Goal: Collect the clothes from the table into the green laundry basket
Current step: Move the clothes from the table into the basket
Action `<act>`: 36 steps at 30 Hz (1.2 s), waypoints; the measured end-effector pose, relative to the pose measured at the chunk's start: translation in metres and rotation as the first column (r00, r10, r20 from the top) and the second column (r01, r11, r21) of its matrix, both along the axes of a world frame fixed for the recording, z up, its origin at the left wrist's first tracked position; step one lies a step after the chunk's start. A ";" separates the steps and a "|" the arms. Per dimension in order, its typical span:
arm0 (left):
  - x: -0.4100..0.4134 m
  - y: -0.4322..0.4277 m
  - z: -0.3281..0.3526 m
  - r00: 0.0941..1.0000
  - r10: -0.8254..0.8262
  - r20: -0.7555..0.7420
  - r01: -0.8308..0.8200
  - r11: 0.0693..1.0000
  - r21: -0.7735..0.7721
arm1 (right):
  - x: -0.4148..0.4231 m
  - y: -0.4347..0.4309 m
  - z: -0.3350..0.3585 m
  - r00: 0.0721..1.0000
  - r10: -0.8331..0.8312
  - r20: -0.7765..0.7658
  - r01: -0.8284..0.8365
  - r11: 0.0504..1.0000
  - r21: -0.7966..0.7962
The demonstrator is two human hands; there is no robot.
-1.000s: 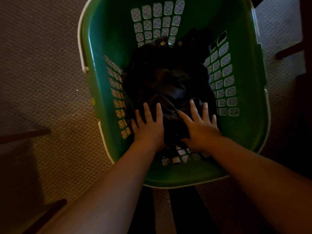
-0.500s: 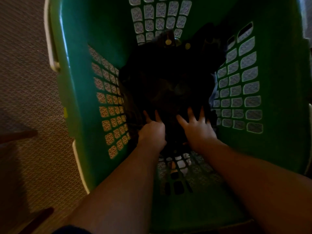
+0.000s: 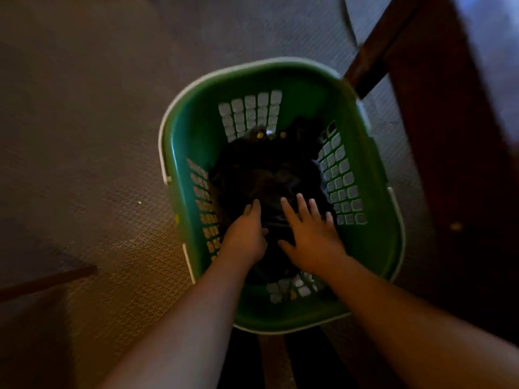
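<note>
The green laundry basket with a white rim and grid-holed walls stands on the carpet below me. Dark clothes lie heaped in its bottom, with small metal buttons showing at the far end. Both my hands are inside the basket above the near end of the heap. My left hand has its fingers partly curled, and I cannot see whether it touches the cloth. My right hand is flat with its fingers spread over the clothes and holds nothing.
Patterned carpet surrounds the basket. A dark wooden table leg and table edge rise at the right, close to the basket's far right corner. A wooden bar lies on the floor at the left.
The view has pulled back and up, so the whole basket shows again. My hands have lifted slightly off the heap, and the left hand's fingers have curled.
</note>
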State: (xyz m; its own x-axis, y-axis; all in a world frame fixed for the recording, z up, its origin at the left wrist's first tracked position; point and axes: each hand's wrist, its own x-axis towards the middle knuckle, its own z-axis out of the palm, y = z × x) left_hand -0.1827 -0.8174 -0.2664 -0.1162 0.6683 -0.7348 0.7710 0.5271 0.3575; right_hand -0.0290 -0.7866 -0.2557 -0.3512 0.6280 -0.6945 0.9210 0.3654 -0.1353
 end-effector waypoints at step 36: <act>-0.017 0.045 0.223 0.907 -0.381 0.177 0.280 0.862 0.422 | 0.008 -0.073 0.224 0.396 -0.765 -0.508 0.802 0.558 -0.215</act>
State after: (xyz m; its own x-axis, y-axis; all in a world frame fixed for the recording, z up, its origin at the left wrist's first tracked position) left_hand -0.2000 -0.7727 -0.0438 0.3120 0.8654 -0.3921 0.7350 0.0416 0.6767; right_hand -0.0212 -0.8592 -0.0321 0.0533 0.8425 -0.5361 0.5972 -0.4572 -0.6591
